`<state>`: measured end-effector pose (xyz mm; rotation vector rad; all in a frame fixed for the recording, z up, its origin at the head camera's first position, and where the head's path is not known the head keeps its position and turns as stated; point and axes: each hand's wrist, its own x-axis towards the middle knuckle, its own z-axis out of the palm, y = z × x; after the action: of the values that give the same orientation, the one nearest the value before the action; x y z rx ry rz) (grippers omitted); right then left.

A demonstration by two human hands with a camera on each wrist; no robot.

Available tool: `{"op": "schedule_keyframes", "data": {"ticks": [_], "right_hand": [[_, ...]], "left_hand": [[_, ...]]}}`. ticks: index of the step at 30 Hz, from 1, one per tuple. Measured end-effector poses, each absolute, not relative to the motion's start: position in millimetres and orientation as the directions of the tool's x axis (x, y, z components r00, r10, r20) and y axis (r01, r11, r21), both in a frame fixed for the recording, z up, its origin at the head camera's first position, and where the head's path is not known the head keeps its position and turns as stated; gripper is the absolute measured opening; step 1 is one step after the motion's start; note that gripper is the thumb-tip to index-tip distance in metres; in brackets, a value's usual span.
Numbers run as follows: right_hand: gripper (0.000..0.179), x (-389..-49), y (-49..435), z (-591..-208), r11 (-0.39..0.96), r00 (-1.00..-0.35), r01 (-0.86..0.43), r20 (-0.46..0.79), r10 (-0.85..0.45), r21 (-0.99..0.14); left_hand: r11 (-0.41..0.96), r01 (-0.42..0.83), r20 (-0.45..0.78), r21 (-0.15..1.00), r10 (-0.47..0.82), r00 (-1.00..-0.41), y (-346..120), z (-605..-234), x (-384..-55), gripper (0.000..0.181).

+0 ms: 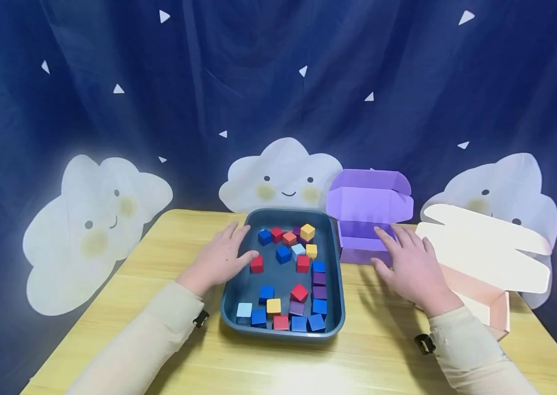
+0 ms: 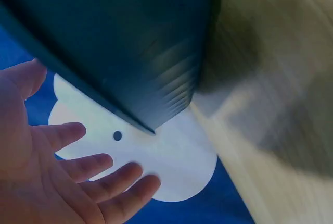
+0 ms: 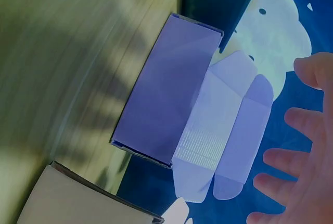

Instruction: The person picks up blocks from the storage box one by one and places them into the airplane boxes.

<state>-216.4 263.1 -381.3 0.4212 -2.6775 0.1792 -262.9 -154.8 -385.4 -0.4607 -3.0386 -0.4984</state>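
My left hand [image 1: 219,258] hovers by the left rim of a dark blue-grey tray [image 1: 280,278], fingers spread and holding nothing. In the left wrist view, a gap shows between its fingers and the tray wall [image 2: 125,41]. A red cube [image 1: 256,264] lies just under the thumb tip. Red, blue, yellow, purple, orange and light blue cubes are scattered in the tray. To the right, my right hand [image 1: 414,269] is in the air in front of an open purple box [image 1: 369,204], its fingers loosely extended and nothing in them.
An open box [image 1: 486,247], whitish inside with pale pink walls, stands at the right, partly behind the right forearm. The wooden table [image 1: 259,365] ends at a dark blue curtain [image 1: 259,66] printed with smiling clouds. Each wrist wears a small black device.
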Motion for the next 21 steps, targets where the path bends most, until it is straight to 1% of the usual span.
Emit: {"op": "schedule_keyframes", "data": {"ticks": [4, 8, 11, 16, 21], "right_hand": [[0.065, -216.4, 261.5, -380.2, 0.946, -0.863, -0.32, 0.43, -0.266, -0.059], [0.065, -217.1, 259.6, -379.1, 0.946, -0.866, -0.319, 0.423, -0.266, -0.058], [0.065, -217.5, 258.3, -378.3, 0.947, -0.87, -0.316, 0.417, -0.264, -0.061], [0.064, -217.4, 255.6, -376.7, 0.947, -0.876, -0.314, 0.406, -0.26, -0.071], [0.065, -219.5, 251.6, -375.2, 0.946, -0.88, -0.317, 0.395, -0.264, -0.073]], "left_hand": [[0.884, 0.249, 0.029, 0.396, 0.259, -0.965, -153.7, -391.0, -270.4, 0.083], [0.814, 0.166, -0.033, 0.556, 0.222, -0.974, -154.8, -395.6, -281.1, 0.08], [0.746, 0.109, -0.049, 0.657, 0.187, -0.981, -157.7, -399.0, -290.3, 0.075], [0.664, 0.029, -0.101, 0.747, 0.158, -0.982, -164.1, -407.9, -301.5, 0.063], [0.565, -0.05, -0.175, 0.823, 0.169, -0.97, -169.6, -417.1, -306.6, 0.045]]}}
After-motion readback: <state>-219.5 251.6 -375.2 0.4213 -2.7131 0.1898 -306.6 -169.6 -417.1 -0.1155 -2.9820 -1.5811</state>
